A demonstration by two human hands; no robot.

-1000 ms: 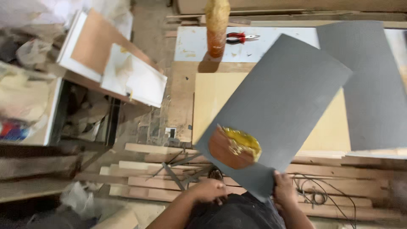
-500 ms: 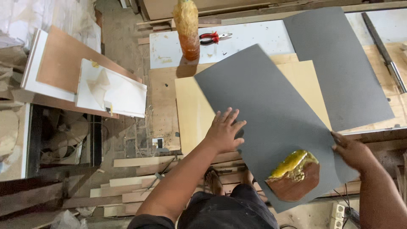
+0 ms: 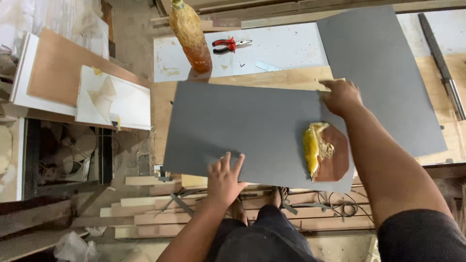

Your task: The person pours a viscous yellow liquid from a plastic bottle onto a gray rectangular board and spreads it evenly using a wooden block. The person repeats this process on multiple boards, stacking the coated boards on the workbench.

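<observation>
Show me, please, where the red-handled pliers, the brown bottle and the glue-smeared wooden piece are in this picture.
red-handled pliers (image 3: 226, 45), head view, on the red handles.
brown bottle (image 3: 192, 39), head view, on the middle of its body.
glue-smeared wooden piece (image 3: 334, 156), head view, on its bare brown face.

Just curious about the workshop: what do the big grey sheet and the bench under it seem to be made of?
Grey sheet: probably laminate, thin, flat, matte, uniformly coloured; it could be another thin board. Bench: pale plywood or wood, unfinished, with faint grain showing.
</observation>
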